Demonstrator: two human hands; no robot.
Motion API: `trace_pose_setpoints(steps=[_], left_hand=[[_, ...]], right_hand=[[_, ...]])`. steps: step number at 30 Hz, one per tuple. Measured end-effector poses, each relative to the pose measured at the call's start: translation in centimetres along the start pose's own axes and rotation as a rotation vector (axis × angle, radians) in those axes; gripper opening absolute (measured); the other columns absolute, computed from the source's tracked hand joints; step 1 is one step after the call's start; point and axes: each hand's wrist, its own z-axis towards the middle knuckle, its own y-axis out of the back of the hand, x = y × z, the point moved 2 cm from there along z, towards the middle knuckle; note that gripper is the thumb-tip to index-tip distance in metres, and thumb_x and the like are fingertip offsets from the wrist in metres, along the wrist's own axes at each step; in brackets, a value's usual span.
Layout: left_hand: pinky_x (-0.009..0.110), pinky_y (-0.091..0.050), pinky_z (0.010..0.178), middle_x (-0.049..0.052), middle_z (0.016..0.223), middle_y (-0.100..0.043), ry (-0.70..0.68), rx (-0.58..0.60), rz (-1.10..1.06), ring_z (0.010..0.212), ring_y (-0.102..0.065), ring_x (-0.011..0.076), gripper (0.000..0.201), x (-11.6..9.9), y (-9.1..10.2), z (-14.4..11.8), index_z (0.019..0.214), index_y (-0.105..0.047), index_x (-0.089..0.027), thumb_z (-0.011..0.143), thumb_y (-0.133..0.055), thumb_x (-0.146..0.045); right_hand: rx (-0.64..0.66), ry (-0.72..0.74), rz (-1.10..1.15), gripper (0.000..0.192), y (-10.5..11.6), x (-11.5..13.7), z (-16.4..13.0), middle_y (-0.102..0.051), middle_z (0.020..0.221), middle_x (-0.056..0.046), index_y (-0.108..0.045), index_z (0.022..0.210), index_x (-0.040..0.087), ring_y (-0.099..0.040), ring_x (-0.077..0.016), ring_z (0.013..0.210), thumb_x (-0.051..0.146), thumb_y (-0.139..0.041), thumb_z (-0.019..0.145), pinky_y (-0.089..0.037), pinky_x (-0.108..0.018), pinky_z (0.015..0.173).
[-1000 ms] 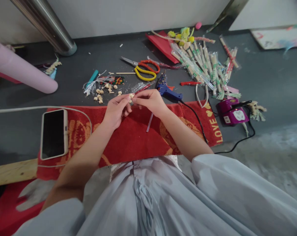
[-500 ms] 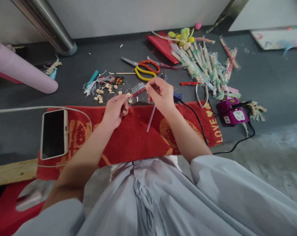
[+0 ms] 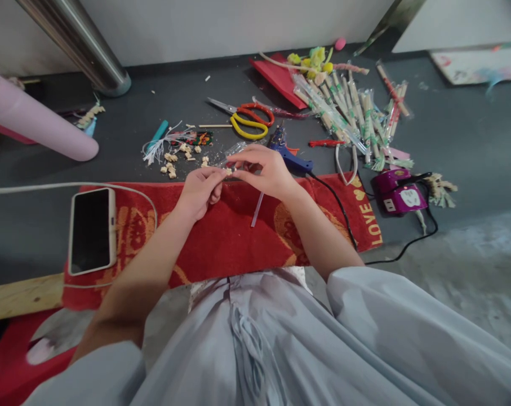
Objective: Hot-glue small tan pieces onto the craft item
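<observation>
My left hand (image 3: 201, 193) has thumb and forefinger pinched on a small cream-coloured piece (image 3: 229, 171) above the towel's far edge. From the other side my right hand (image 3: 267, 172) closes its thumb and fingertips on the same piece; its other fingers partly cover what lies behind. A blue glue gun (image 3: 296, 160) rests just beyond the right hand. Below that hand a translucent glue stick (image 3: 257, 210) lies on the red towel (image 3: 221, 242), its upper end hidden. Several cream pieces (image 3: 169, 169) and crumbs are scattered past my left hand.
Scissors (image 3: 249, 125) with red and yellow handles lie farther back. Wrapped sticks (image 3: 343, 107) are heaped at right, near a purple power socket (image 3: 392, 192) with a black cord. A phone (image 3: 92, 231) lies left on the towel, below a pink cylinder (image 3: 48, 121).
My right hand has moved left and slightly down to meet my left fingertips, uncovering the glue gun. The left hand has stayed almost in place.
</observation>
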Motion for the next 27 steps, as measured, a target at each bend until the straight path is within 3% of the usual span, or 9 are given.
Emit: trace_pose_setpoints(steps=[7,15,27], left_hand=[[0.017,-0.017,0.033,-0.009,0.031,-0.04,0.012,0.084,-0.01,0.027,-0.026,0.0017,0.021,-0.08,0.1,-0.26,0.065,-0.061,-0.015,0.063,-0.074,-0.031],[0.018,-0.015,0.033,-0.01,0.028,-0.037,0.045,0.15,-0.025,0.025,-0.026,0.0012,0.021,-0.33,0.12,-0.44,0.065,-0.061,-0.014,0.061,-0.077,-0.028],[0.017,-0.016,0.034,-0.01,0.03,-0.037,0.034,0.196,-0.031,0.026,-0.026,0.0012,0.025,-0.15,0.42,-0.32,0.069,-0.062,-0.015,0.063,-0.078,-0.034]], right_hand=[[0.088,0.1,0.047,0.03,0.04,0.14,0.07,-0.07,0.085,-0.004,-0.074,0.097,0.02,-0.061,-0.013,0.079,0.045,-0.059,0.09,-0.049,-0.028,0.074],[0.08,0.147,0.099,0.027,0.09,0.37,0.1,-0.067,0.08,-0.002,-0.074,0.086,0.018,-0.06,-0.0101,0.075,0.042,-0.062,0.088,-0.047,-0.025,0.071],[0.044,0.183,0.08,0.024,0.02,0.46,-0.02,-0.065,0.08,-0.002,-0.073,0.086,0.017,-0.059,-0.0097,0.074,0.038,-0.061,0.089,-0.048,-0.025,0.07]])
